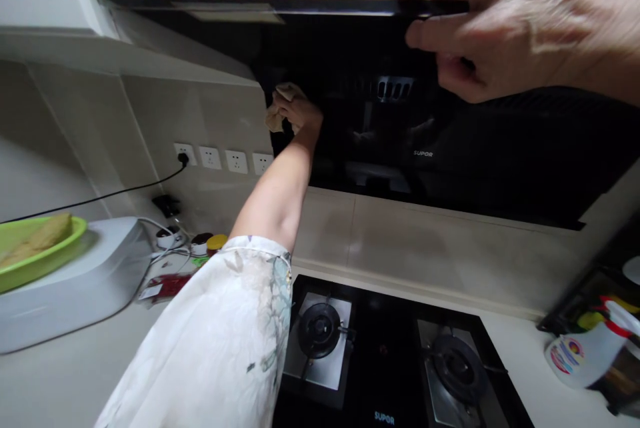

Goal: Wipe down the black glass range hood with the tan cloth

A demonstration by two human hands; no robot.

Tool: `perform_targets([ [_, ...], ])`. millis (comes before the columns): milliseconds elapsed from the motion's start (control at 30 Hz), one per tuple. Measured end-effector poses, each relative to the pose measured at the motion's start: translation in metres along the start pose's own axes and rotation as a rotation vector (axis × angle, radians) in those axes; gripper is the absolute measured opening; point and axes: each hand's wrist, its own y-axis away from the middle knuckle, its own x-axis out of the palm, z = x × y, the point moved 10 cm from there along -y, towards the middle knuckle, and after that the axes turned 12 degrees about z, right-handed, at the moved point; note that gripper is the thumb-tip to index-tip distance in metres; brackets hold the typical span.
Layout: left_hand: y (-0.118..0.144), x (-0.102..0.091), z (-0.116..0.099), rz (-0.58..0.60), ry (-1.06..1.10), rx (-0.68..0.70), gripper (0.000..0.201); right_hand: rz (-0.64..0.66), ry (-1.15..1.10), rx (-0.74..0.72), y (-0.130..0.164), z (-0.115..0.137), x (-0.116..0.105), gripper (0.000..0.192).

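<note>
My left hand (299, 113) reaches up and forward, gripping a beige cloth (281, 103) pressed against the left part of the glossy black range hood (450, 148). My right hand (520, 21) is close to the camera at the top right, its fingers and thumb closed around the front lip of the hood's upper edge (350, 5). My left arm wears a loose white floral sleeve (225, 341).
A black two-burner gas hob (385, 361) lies below on the pale counter (65, 375). A white appliance (75, 281) carrying a green bowl (35, 248) stands at left, near wall sockets (223, 159) and small jars. A spray bottle (585, 351) lies at right.
</note>
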Motion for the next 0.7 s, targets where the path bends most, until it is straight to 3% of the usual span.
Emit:
perform_targets([
  [133, 0.019, 0.049, -0.005, -0.024, -0.187, 0.087, 0.056, -0.066, 0.013, -0.028, 0.001, -0.004, -0.004, 0.085],
  [300, 0.063, 0.127, -0.026, 0.072, -0.373, 0.317, 0.054, -0.081, 0.065, -0.039, 0.005, 0.003, -0.007, 0.077],
  [400, 0.106, 0.186, -0.050, 0.265, -0.471, 0.587, 0.061, -0.090, 0.073, -0.053, 0.006, 0.006, -0.008, 0.088],
  [533, 0.181, 0.256, -0.076, 0.621, -0.662, 1.127, 0.063, -0.071, 0.072, -0.041, 0.003, 0.002, -0.006, 0.089],
  [600, 0.201, 0.270, -0.073, 0.722, -0.802, 1.301, 0.069, -0.029, 0.080, -0.025, 0.000, -0.002, -0.003, 0.088],
  [700, 0.191, 0.262, -0.066, 0.742, -0.895, 1.345, 0.070, 0.004, 0.091, -0.028, -0.002, -0.003, -0.002, 0.088],
])
